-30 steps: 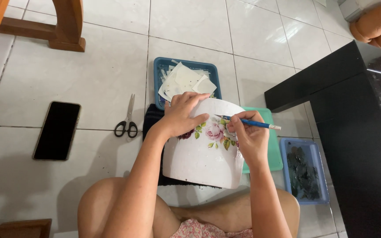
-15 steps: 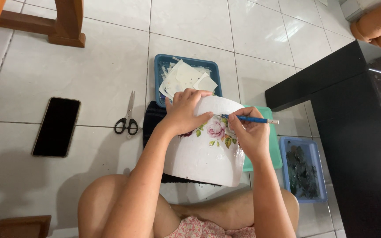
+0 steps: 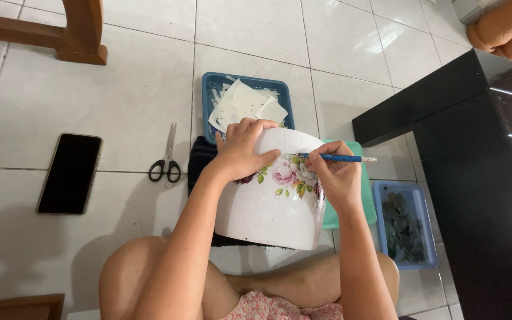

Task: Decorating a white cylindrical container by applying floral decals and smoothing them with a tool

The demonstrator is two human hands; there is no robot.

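Observation:
A large white pot (image 3: 271, 204) lies tilted across my lap, with pink rose and green leaf pictures (image 3: 284, 173) stuck near its rim. My left hand (image 3: 241, 148) grips the pot's upper rim and steadies it. My right hand (image 3: 333, 175) pinches a blue-handled brush (image 3: 339, 158), its tip touching the flower pictures. A blue tray (image 3: 214, 89) of white paper scraps sits just beyond the pot.
Black-handled scissors (image 3: 167, 157) and a dark phone (image 3: 70, 172) lie on the white tile floor to the left. A green tray (image 3: 365, 195) and a blue tray of dark bits (image 3: 407, 222) sit right of the pot. A black table (image 3: 475, 172) stands at right; a wooden leg (image 3: 81, 29) is at top left.
My right hand has shifted the brush slightly up and left along the flower pictures. My left hand stays on the rim.

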